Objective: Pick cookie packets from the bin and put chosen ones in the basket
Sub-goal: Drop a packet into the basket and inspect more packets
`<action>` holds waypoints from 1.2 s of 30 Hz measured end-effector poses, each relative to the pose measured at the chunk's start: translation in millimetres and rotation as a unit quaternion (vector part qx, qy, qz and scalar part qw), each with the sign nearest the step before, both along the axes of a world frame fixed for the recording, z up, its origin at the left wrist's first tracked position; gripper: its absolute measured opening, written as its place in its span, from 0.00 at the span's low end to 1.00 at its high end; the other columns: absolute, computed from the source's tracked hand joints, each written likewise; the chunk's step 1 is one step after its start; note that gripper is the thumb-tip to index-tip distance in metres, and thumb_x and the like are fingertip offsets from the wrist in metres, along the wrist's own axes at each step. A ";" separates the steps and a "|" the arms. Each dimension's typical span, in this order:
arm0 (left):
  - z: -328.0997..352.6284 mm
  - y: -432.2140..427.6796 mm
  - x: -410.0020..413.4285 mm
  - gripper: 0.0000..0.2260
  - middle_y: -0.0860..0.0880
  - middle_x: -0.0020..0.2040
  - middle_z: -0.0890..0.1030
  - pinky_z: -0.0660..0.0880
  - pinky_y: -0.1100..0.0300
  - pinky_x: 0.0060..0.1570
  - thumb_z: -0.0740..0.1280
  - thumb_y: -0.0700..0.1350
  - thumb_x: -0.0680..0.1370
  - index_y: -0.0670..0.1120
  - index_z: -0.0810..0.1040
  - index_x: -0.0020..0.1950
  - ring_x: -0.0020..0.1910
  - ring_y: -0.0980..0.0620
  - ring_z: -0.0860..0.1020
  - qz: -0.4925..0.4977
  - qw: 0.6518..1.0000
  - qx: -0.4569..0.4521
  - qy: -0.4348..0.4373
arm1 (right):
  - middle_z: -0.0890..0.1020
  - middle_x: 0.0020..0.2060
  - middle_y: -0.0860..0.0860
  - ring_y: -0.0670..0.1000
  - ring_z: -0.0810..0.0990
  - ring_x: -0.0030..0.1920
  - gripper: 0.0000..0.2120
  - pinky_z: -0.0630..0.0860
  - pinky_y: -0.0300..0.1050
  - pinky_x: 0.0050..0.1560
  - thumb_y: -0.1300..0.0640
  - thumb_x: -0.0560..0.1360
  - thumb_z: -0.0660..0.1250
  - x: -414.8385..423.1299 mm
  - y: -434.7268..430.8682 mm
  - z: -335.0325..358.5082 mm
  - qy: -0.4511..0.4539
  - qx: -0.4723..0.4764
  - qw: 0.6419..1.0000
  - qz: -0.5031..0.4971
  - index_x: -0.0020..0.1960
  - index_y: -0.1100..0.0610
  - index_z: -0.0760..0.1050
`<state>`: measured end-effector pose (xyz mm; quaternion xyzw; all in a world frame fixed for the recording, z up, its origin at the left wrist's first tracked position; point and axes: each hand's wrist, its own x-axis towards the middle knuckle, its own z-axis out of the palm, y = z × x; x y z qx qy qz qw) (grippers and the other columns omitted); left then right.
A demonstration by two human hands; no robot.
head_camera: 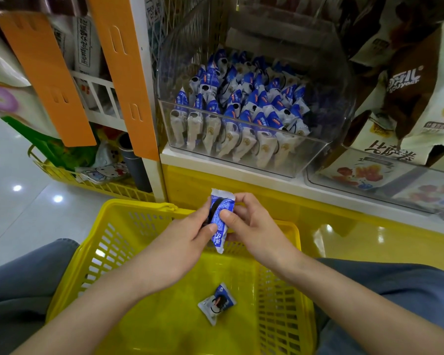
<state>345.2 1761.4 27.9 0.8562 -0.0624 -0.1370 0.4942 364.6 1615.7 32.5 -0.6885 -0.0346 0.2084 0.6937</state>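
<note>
A blue and white cookie packet [220, 216] is held upright over the yellow basket [118, 242]. My left hand [187, 237] pinches its left side and my right hand [251, 226] pinches its right side, thumbs on the front. One more cookie packet [216, 303] lies flat on the basket's floor. Above, on the shelf, a clear plastic bin [303, 152] holds several of the same packets [244, 108].
The yellow shelf front [344, 216] stands just behind the basket. Large snack bags [408, 98] fill the shelf to the right of the bin. Orange shelf dividers [49, 73] and another yellow basket with goods [92, 178] are at the left. My knees flank the basket.
</note>
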 end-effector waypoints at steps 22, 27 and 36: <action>2.7 -2.0 -2.9 0.10 0.56 0.32 0.73 0.68 0.66 0.32 0.54 0.43 0.79 0.48 0.74 0.54 0.31 0.58 0.74 0.087 0.981 0.098 -0.141 | 0.75 0.51 0.41 0.41 0.76 0.49 0.11 0.77 0.35 0.45 0.58 0.76 0.64 -7.9 3.2 -6.0 -0.145 -0.118 0.982 0.021 0.52 0.45 0.65; 2.0 -3.2 0.5 0.10 0.58 0.34 0.76 0.67 0.74 0.31 0.57 0.42 0.79 0.47 0.77 0.54 0.32 0.62 0.75 0.130 0.982 0.062 -0.122 | 0.75 0.53 0.41 0.45 0.78 0.51 0.11 0.79 0.46 0.50 0.56 0.77 0.63 -8.0 3.2 -4.0 -0.121 -0.099 0.987 0.028 0.57 0.49 0.66; 0.2 -0.9 1.2 0.10 0.53 0.26 0.70 0.66 0.65 0.30 0.55 0.45 0.80 0.46 0.73 0.42 0.32 0.58 0.72 0.130 0.973 0.087 -0.170 | 0.75 0.56 0.42 0.48 0.78 0.54 0.19 0.78 0.52 0.53 0.59 0.75 0.66 -7.6 2.3 -3.7 -0.082 -0.087 0.991 0.063 0.63 0.50 0.64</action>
